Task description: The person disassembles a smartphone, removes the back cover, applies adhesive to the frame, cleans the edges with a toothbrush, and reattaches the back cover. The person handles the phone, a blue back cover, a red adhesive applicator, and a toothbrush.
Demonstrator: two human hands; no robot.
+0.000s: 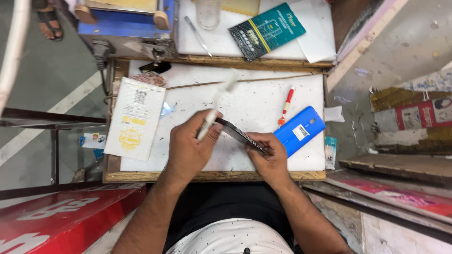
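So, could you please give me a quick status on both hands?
Left hand grips white slim tool. Right hand holds dark flat phone edge-up. Blue back cover beside.

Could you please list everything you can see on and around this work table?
Phone: one, dark, held edge-up between both hands over the board.
White tool: one, blurred, in the left hand.
Back cover: one, blue, right part of the board.
Screwdriver: one, red and white, beside the cover.
White packet: one, yellow print, left edge.
Green box: one, upper shelf.
Tweezers: one, metal, upper shelf.
White board: one, scuffed, table top.
Left hand: grips the tool, touches the phone.
Right hand: holds the phone's lower end.
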